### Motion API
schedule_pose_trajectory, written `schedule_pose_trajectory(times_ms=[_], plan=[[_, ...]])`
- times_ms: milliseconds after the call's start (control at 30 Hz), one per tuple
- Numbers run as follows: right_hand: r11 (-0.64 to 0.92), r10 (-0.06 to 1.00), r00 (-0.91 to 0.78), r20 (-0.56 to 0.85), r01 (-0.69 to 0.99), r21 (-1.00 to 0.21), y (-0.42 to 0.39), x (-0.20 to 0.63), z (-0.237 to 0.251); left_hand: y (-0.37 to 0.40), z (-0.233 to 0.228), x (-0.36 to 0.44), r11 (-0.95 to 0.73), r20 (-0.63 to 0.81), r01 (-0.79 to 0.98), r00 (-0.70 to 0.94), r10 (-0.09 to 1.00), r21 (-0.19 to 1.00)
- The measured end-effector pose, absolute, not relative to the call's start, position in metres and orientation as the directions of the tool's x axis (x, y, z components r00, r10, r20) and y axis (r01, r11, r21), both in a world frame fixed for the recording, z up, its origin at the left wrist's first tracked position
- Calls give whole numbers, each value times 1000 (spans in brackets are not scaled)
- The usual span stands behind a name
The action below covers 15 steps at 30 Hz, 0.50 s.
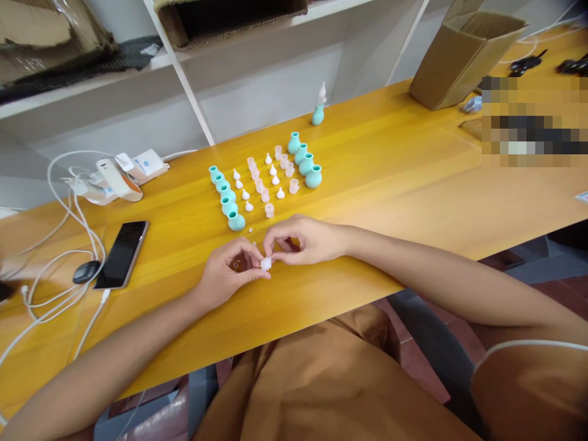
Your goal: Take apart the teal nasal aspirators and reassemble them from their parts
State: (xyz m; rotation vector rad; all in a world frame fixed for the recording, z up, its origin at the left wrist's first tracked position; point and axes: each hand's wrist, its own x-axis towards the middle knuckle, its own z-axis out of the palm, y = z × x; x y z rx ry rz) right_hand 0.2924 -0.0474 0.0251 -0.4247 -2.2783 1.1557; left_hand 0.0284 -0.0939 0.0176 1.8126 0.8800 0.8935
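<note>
Small white tip (pixel 266 263) is being pinched between left hand (pixel 228 273) and right hand (pixel 301 240) fingertips, frame centre, below teal bulbs (pixel 228 199).

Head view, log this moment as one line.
left hand: pinching small white piece | right hand: fingertips on same piece | behind: teal bulbs, pink cups

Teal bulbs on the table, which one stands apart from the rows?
The teal bulb farthest back, near the shelf: it alone carries a white tip on top; the rest stand open in two rows.
</note>
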Motion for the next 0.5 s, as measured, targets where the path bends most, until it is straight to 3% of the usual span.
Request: schedule_pose_trajectory(times_ms=[500], plan=[[600, 480, -818, 318, 42, -799, -47, 294, 26, -94, 18, 27, -461, 274, 264, 526, 805, 848]])
